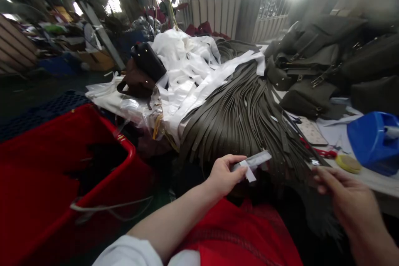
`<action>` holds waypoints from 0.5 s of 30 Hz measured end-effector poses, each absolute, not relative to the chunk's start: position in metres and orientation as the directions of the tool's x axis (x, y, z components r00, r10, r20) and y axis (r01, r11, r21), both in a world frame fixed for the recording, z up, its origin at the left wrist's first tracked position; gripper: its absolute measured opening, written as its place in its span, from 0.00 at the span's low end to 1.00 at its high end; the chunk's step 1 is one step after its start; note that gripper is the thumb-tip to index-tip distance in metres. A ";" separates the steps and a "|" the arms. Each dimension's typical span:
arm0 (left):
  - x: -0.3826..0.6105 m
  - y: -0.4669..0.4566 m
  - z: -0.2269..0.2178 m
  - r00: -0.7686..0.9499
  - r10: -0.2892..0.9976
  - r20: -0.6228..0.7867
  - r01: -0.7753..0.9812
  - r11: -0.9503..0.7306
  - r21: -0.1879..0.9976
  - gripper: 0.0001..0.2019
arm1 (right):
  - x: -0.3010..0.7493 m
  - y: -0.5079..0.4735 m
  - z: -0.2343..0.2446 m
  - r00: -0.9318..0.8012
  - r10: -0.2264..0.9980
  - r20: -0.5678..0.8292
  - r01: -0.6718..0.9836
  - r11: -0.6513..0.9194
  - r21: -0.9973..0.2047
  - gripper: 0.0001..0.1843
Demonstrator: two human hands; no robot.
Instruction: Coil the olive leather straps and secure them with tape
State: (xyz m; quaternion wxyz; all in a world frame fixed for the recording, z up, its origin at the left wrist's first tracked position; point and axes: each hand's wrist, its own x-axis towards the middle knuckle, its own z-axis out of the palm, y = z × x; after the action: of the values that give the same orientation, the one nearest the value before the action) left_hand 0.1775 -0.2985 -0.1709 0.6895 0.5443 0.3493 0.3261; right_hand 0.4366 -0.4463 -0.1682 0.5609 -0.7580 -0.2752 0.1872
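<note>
My left hand [225, 173] pinches a small clear plastic bag [260, 158] between thumb and fingers. A white slip of paper or label [248, 172] sits across the bag under my thumb. To the right, my right hand [349, 199] is closed in a pinch and slightly blurred; whatever its fingertips hold is too small to make out. Close above those fingertips is a tiny shiny silver item [314, 162]. Just beyond both hands, a thick bundle of dark olive-grey straps [230, 120] fans over the table's front edge.
A large red bin [77, 133] stands at left. White wrapping material [183, 58] and a dark brown bag [137, 79] lie on the table. Dark bags [311, 95] are piled at right, near a blue plastic container [370, 141], a yellow round tape [348, 163] and a red-handled tool [322, 153].
</note>
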 end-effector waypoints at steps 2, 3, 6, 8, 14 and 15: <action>0.179 -0.299 -0.170 0.547 0.831 -0.103 -0.053 0.158 0.986 0.21 | 0.385 -0.433 -0.162 0.706 0.703 -0.079 0.047 -0.158 -0.986 0.19; 0.179 -0.299 -0.170 0.548 0.831 -0.098 -0.045 0.147 0.988 0.21 | 0.363 -0.427 -0.159 0.643 0.756 -0.121 -0.017 -0.143 -0.990 0.19; 0.176 -0.299 -0.167 0.549 0.831 -0.092 -0.029 0.130 0.991 0.19 | 0.318 -0.415 -0.151 0.522 0.836 -0.168 -0.129 -0.117 -0.985 0.19; 0.173 -0.298 -0.165 0.543 0.836 -0.083 -0.028 0.117 0.993 0.18 | 0.303 -0.411 -0.150 0.464 0.862 -0.201 -0.176 -0.133 -0.975 0.20; 0.169 -0.297 -0.165 0.511 0.857 -0.056 -0.040 0.090 0.995 0.17 | 0.296 -0.404 -0.163 0.404 0.881 -0.249 -0.182 -0.189 -0.965 0.22; 0.168 -0.297 -0.165 0.509 0.860 -0.050 -0.038 0.080 0.996 0.17 | 0.297 -0.402 -0.165 0.401 0.882 -0.248 -0.176 -0.192 -0.965 0.22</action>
State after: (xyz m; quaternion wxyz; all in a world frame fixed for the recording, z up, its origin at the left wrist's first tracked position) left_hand 0.1684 -0.2968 -0.1648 0.6444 0.5823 0.3530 0.3481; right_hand 0.2966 -0.4025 -0.1653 0.5674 -0.6151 -0.2867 0.4663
